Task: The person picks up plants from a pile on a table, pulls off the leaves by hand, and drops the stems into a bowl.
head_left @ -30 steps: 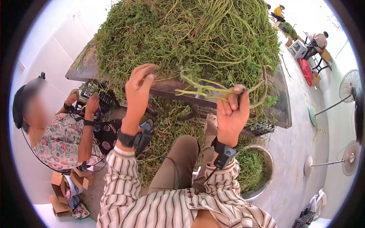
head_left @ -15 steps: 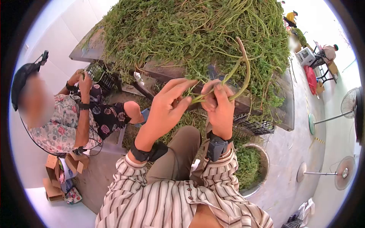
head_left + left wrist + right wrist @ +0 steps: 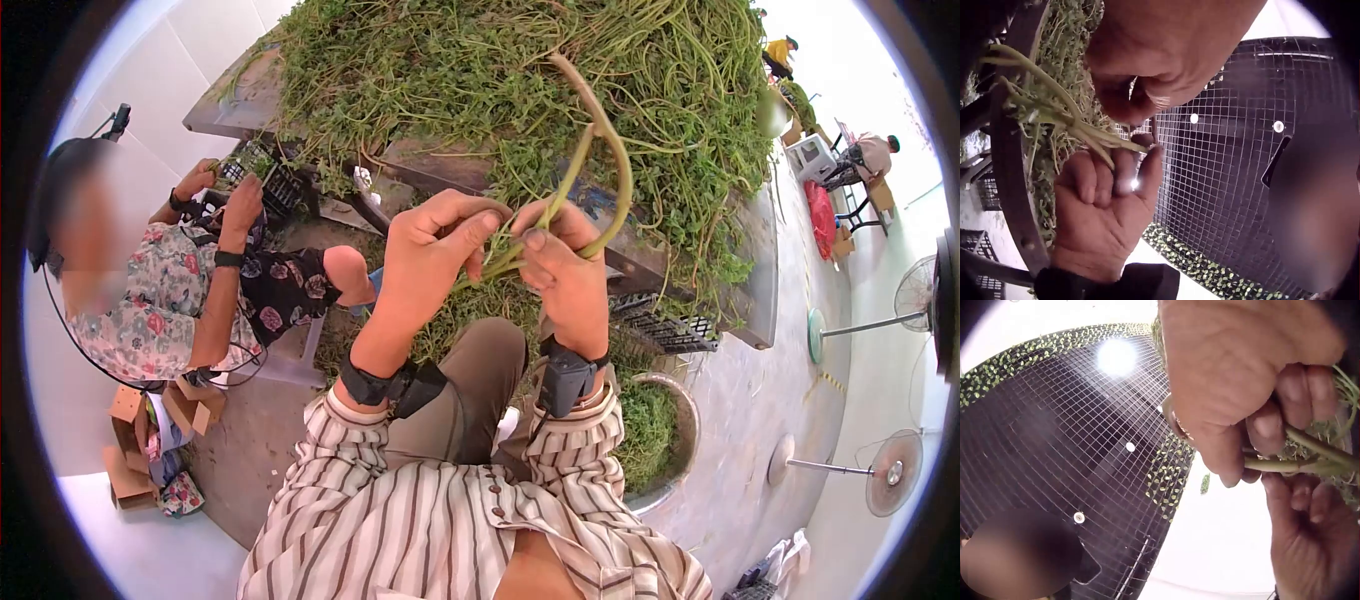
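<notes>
My right hand (image 3: 568, 275) pinches a bunch of green plant stems (image 3: 618, 185). A thick, brownish stem end arches up from it over the table edge. Close beside it on the left, my left hand (image 3: 435, 250) has its thumb and fingers curled together at the thinner, leafy part of the stems. In the left wrist view, stems (image 3: 1063, 119) run into the fingers of the right hand (image 3: 1107, 200), with the left hand (image 3: 1160, 50) just above. The right wrist view has the stem (image 3: 1272, 464) between the right hand's thumb and fingers, the left fingertips (image 3: 1275, 487) right below it.
A large heap of green stems (image 3: 480, 80) covers the table (image 3: 235, 110). Below its right side are a black crate (image 3: 665, 325) and a round basin (image 3: 688, 420) of greens. At left, a seated person (image 3: 170, 310) handles greens. Standing fans (image 3: 893, 470) are at right.
My left hand has moved right, from apart to beside the right hand at the stems. The right hand has come slightly left, and the thick stem end has swung upward and left.
</notes>
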{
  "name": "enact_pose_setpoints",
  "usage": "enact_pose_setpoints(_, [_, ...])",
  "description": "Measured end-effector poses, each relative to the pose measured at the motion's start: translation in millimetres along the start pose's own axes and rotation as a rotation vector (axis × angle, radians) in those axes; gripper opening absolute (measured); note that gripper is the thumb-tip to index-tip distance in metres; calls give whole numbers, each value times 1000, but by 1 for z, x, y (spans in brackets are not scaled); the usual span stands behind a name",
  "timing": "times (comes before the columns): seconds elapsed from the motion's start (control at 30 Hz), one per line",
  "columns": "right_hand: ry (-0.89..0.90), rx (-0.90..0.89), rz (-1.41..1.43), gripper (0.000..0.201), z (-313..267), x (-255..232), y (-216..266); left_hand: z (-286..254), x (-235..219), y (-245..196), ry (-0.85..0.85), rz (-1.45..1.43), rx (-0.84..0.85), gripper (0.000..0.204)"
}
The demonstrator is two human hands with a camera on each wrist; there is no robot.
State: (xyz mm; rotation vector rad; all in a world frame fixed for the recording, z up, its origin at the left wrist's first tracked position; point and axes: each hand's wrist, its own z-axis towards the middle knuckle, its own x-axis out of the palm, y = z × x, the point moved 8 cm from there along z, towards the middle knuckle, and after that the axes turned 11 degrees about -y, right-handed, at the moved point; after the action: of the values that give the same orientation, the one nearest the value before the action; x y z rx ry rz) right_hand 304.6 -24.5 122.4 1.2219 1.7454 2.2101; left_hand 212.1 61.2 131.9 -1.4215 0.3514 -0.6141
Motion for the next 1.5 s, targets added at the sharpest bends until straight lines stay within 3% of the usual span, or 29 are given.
enact_pose_setpoints(0.1, [5, -48, 95, 10, 4, -4, 3, -5, 1, -1, 19, -6, 4, 12])
enact_pose_setpoints(0.33, [-34, -70, 97, 13, 4, -6, 4, -10, 4, -4, 17, 262, 188, 12])
enact_pose_setpoints(0.4, [-123, -88, 52, 14, 4, -9, 6, -10, 4, -6, 1, 334, 245, 12])
enact_pose_setpoints(0.5, [-45, -42, 8, 14, 6, -9, -4, -7, -1, -7, -77, 423, 273, 11])
enact_pose_setpoints(0.57, [-111, -74, 78, 14, 5, -14, -1, -4, -16, -16, -234, 475, 480, 9])
enact_pose_setpoints(0.6, [-177, -106, 148, 15, 5, -19, 4, -4, -22, -17, -236, 473, 482, 9])
enact_pose_setpoints(0.67, [-224, -150, 195, 17, 8, -32, 16, 1, -57, 1, -400, 210, 110, 11])
enact_pose_setpoints(0.73, [-117, -192, 289, 19, 10, -36, 23, -5, -60, -5, -405, 165, 86, 12])
enact_pose_setpoints(0.8, [-115, -204, 277, 21, 10, -31, 23, -17, -41, -11, -300, 181, -46, 9])
enact_pose_setpoints(0.83, [-147, -187, 227, 22, 10, -29, 19, -20, -29, -20, -231, 308, 129, 10])
enact_pose_setpoints(0.87, [-178, -170, 176, 23, 11, -28, 15, -23, -22, -21, -234, 308, 130, 10])
enact_pose_setpoints(0.93, [-182, -177, 107, 24, 10, -23, 14, -30, 0, -41, -135, 459, 400, 16])
enact_pose_setpoints(1.03, [-185, -154, 93, 24, 9, -20, 14, -21, -1, -33, -113, 470, 349, 21])
enact_pose_setpoints(1.1, [-91, -130, 147, 22, 10, -19, 12, -14, -6, -30, -118, 484, 347, 22])
enact_pose_setpoints(1.17, [-94, -119, 177, 19, 9, -22, 10, -12, 2, -21, 53, 541, 324, 25])
enact_pose_setpoints(1.2, [-92, -112, 206, 16, 9, -22, 8, -9, 2, -18, 52, 542, 322, 25])
enact_pose_setpoints(1.27, [-108, -103, 194, 13, 7, -20, 8, -10, 17, -5, 269, 560, 360, 23])
enact_pose_setpoints(1.4, [-112, -96, 90, 9, 6, -17, 8, -10, 23, 7, 320, 500, 343, 16])
enact_pose_setpoints(1.5, [-100, -92, -22, 10, 6, -19, 9, -5, 20, 0, 206, 423, 256, 12])
